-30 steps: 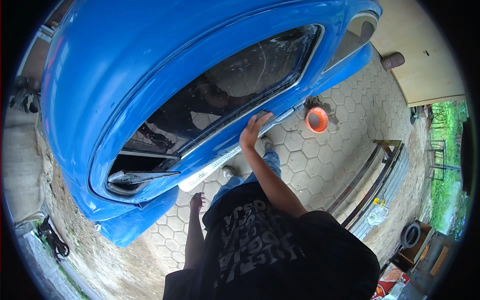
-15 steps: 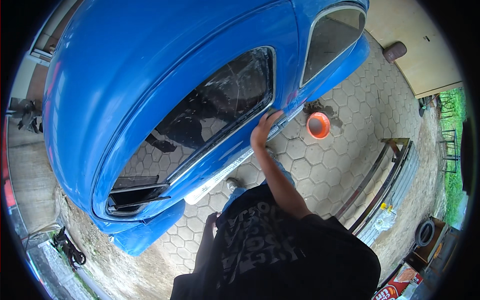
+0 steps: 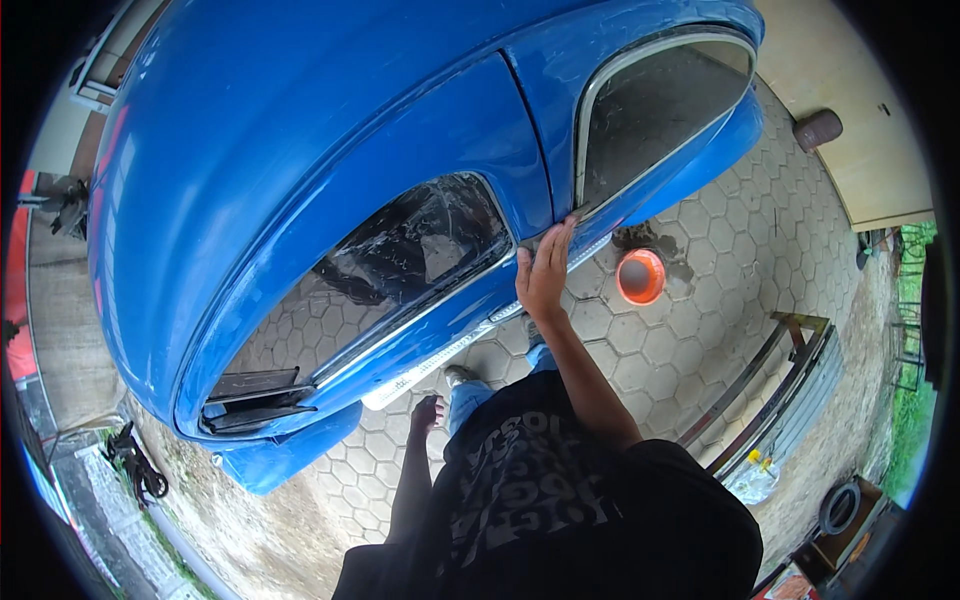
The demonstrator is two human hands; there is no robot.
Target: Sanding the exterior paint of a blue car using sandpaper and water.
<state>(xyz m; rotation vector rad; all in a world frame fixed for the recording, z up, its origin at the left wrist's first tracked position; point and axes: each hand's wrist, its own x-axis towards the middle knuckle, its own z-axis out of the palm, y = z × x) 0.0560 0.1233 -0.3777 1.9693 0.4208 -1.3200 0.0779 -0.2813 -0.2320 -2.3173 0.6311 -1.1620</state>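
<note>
A blue car (image 3: 330, 130) with scuffed paint fills the view ahead of me. My right hand (image 3: 545, 275) is stretched up against its side, between the streaked door window (image 3: 430, 245) and the rear side window (image 3: 660, 115). The fingers lie on the bodywork near the door's rear seam. A flat greyish patch shows between thumb and forefinger, possibly a thin piece under the hand; its kind is unclear. Low beside my body hangs my left hand (image 3: 428, 413), fingers curled, apart from the car. Whatever it may hold is hidden.
An orange bucket (image 3: 640, 277) of murky liquid stands on the hexagonal paving (image 3: 690, 330), with a wet patch beside it. A metal frame (image 3: 765, 385) lies to the right, near a clear plastic bag (image 3: 752, 482). A brown cylinder (image 3: 818, 130) is beside a pale board (image 3: 870, 170).
My right hand has shifted along the car's side from below the window's rear corner toward the door seam. My left hand shows farther out from my body. The view has shifted too.
</note>
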